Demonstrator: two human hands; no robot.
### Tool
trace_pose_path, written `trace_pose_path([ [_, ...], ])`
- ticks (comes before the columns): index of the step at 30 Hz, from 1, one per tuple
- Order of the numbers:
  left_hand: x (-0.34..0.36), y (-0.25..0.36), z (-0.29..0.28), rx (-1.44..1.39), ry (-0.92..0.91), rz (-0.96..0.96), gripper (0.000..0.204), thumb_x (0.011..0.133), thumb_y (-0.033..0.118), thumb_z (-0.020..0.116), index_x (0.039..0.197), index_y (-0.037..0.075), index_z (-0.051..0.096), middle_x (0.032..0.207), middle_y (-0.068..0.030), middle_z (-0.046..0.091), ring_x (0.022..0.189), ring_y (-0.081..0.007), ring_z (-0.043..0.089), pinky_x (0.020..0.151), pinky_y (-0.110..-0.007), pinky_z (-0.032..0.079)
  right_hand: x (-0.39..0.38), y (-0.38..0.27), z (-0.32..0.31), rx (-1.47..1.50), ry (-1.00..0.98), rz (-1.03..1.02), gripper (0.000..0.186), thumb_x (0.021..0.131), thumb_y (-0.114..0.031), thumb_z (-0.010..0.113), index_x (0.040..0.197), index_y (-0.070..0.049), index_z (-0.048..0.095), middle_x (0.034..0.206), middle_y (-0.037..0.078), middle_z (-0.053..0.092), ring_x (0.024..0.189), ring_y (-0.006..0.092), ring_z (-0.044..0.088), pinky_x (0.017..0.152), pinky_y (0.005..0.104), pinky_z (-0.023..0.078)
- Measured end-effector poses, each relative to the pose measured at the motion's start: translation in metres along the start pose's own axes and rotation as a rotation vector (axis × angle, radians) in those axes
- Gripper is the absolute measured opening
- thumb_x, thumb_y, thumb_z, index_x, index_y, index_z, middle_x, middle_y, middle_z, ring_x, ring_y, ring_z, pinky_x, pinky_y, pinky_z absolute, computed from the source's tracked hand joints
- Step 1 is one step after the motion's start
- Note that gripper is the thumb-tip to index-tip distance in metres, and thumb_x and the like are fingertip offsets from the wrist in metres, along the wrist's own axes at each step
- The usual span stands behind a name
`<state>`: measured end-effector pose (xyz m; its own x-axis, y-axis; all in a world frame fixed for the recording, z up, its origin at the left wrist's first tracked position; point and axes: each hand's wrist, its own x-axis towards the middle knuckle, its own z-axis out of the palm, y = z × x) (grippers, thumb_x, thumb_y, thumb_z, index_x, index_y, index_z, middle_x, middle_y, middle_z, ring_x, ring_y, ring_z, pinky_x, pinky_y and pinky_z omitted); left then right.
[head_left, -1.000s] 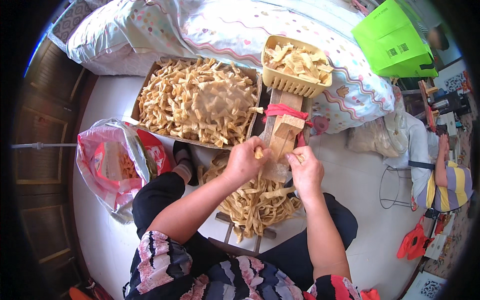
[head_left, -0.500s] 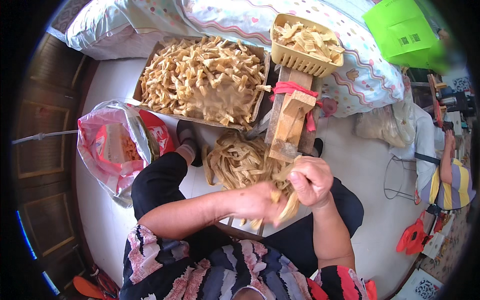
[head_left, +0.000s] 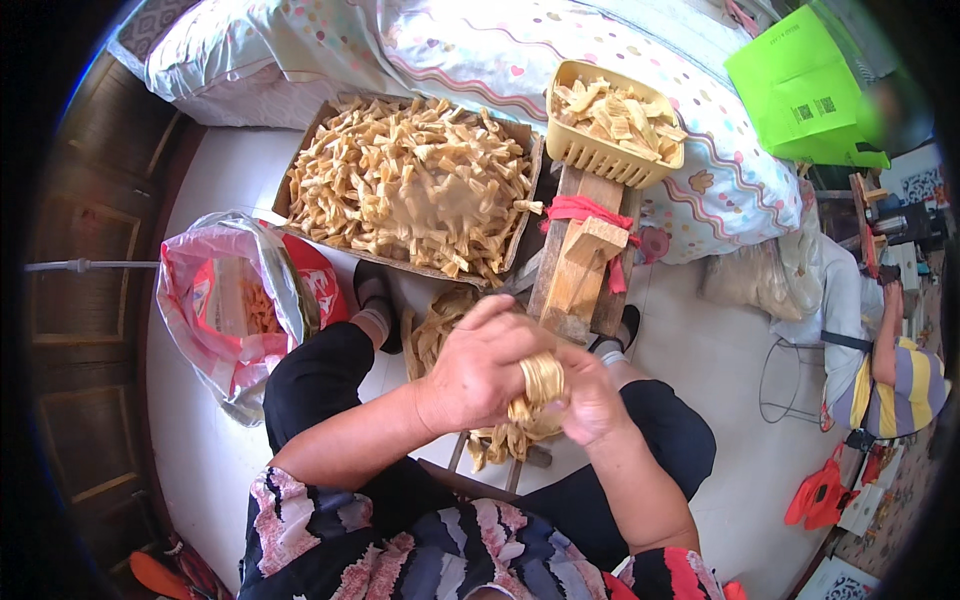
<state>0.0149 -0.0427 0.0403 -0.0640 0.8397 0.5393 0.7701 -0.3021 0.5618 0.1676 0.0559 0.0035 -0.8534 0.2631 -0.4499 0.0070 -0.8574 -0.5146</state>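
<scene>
Head view. Change: we are seeing both hands working higher and closer together than half a second ago, when they were spreading a loose strand low over the lap. Between them a bundle (head_left: 543, 378) of yellowish strip is now showing as stacked, rounded folds. As to the work, we are judging that the loose length is becoming one compact piece, handled clear of the wooden block (head_left: 572, 285), where both hands were sitting a second ago.

Left hand (head_left: 480, 368): forearm slanting in from the lower left, back of the hand facing up, index finger reaching forward, remaining fingers curling about the bundle and gripping it.

Right hand (head_left: 597, 398): forearm rising from the lower right, wrist turning inward, fingers meeting the bundle's right side; motion is blurring them, so we cannot tell whether they are closing on it.

Bundle, location: between the hands, below the block's near end and above the pile of loose strips (head_left: 500, 447), which the hands are partly hiding.

Surroundings: we are listing a cardboard box (head_left: 527, 228) heaped with knotted pieces (head_left: 410, 190), standing beyond the left hand; a yellow basket (head_left: 608, 165) holding flat pieces, resting beyond the block; and a red cloth (head_left: 583, 208) wrapping the block's far end.
</scene>
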Motion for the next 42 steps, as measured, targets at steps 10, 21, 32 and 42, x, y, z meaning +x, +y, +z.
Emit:
trace_pose_path([
  [10, -0.012, -0.004, 0.016, -0.098, -0.257, -0.325, 0.021, 0.058, 0.000, 0.063, 0.079, -0.002, 0.065, 0.113, -0.0164, 0.060, 0.110, -0.0331, 0.055, 0.088, -0.044, 0.044, -0.004, -0.007, 0.007, -1.453, 0.091, -0.562, 0.031, 0.087, -0.026, 0.061, 0.071, 0.000, 0.053, 0.064, 0.020, 0.055, 0.058, 0.0348, 0.057, 0.051, 0.0384, 0.044],
  [21, 0.004, -0.015, -0.021, -0.781, 0.212, -0.538, 0.017, 0.084, 0.010, 0.064, 0.086, -0.007, 0.066, 0.095, -0.0110, 0.063, 0.095, -0.0217, 0.060, 0.086, -0.033, 0.047, -0.014, -0.016, -0.008, -0.266, -0.230, 0.053, 0.044, 0.097, -0.039, 0.043, 0.075, -0.002, 0.055, 0.048, -0.006, 0.033, 0.043, 0.0051, 0.022, 0.044, 0.0226, 0.021],
  [32, -0.010, -0.015, -0.001, -1.035, -0.071, -0.858, 0.011, 0.080, 0.006, 0.070, 0.081, 0.005, 0.059, 0.073, 0.0013, 0.058, 0.057, -0.0049, 0.052, 0.048, -0.019, 0.041, -0.015, -0.025, -0.009, -0.455, 0.091, 0.019, 0.024, 0.087, -0.024, 0.065, 0.080, -0.001, 0.063, 0.062, -0.004, 0.051, 0.053, 0.0028, 0.036, 0.047, 0.0179, 0.026],
  [42, 0.019, -0.047, 0.048, -0.606, 0.012, -0.980, 0.022, 0.087, 0.019, 0.065, 0.103, 0.004, 0.064, 0.073, -0.0012, 0.062, 0.061, -0.0086, 0.055, 0.056, -0.024, 0.046, 0.027, -0.041, -0.026, -1.358, 0.746, -0.677, 0.023, 0.078, -0.025, 0.073, 0.084, -0.007, 0.059, 0.068, 0.012, 0.063, 0.062, 0.0260, 0.063, 0.058, 0.0351, 0.048],
])
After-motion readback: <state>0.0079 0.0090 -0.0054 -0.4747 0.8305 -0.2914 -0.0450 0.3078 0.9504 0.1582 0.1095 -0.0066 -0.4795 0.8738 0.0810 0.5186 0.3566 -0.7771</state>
